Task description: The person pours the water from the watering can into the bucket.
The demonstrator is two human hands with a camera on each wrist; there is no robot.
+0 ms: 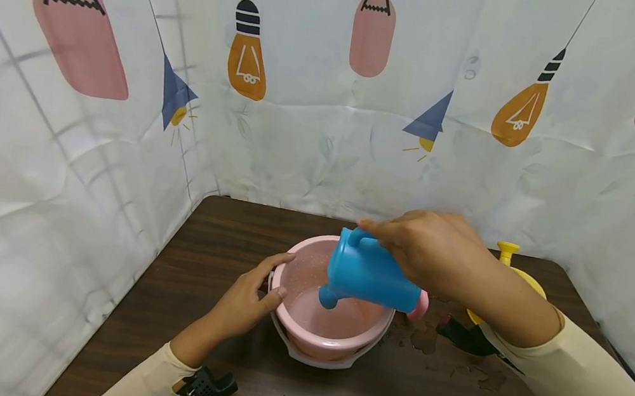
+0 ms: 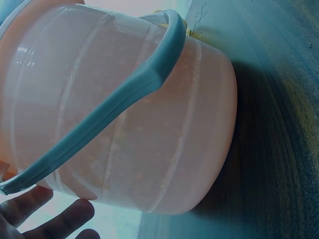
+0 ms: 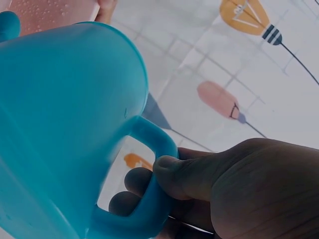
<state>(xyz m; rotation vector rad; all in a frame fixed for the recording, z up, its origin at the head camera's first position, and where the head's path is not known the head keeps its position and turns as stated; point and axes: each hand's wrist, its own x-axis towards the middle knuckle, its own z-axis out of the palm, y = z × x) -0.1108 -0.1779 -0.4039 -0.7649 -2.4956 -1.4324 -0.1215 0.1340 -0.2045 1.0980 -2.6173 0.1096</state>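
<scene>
Dark brown wood-grain table with rounded back corners, a few wet patches toward the right side. Closed in on three sides by a white printed cloth backdrop — creased, hanging straight down to the tabletop. Pattern of orange light bulbs, pink elongated bulbs and blue cone lamps on thin dark cords. Faint grid of wire showing through the left panel. Soft, even light — no hard shadows.
</scene>
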